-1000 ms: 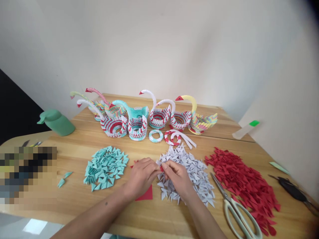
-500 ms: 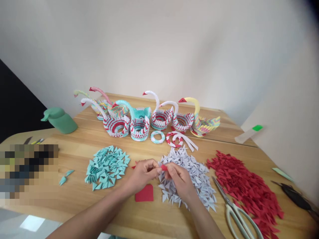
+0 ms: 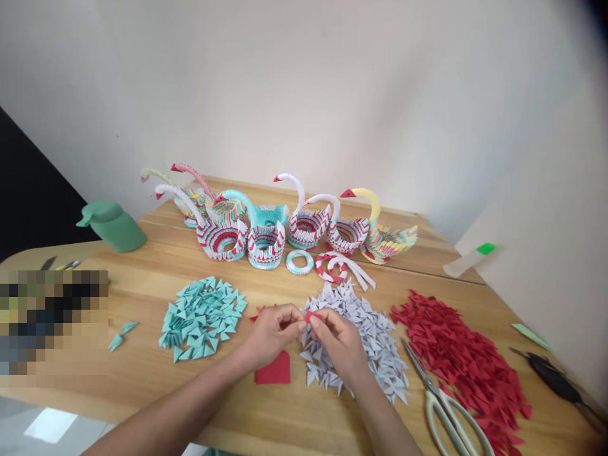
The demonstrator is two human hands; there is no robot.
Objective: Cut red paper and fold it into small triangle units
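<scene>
Both my hands meet above the front left edge of a pile of white folded paper triangles [image 3: 365,335]. Between their fingertips is a small red paper piece [image 3: 310,315], partly hidden by the fingers. My left hand [image 3: 278,329] pinches its left side, and my right hand [image 3: 337,339] pinches its right side with thumb and forefinger. Below my left hand lies a stack of flat red paper [image 3: 274,368]. A few red folded pieces [image 3: 260,312] show behind my left hand. Teal folded triangles [image 3: 204,316] are heaped to the left, and red folded triangles [image 3: 460,361] to the right.
Several paper swans [image 3: 266,244] stand along the back, with a teal-white ring [image 3: 299,262] and a red-white ring [image 3: 327,267] before them. Scissors [image 3: 441,399] lie between the white and red piles. A green watering-can-like container [image 3: 111,225] stands at left; a dark-handled tool [image 3: 553,377] lies right.
My right thumb and fingers have shifted on the red paper piece, which has turned slightly between my hands. The view has moved a little; the piles and swans are as before.
</scene>
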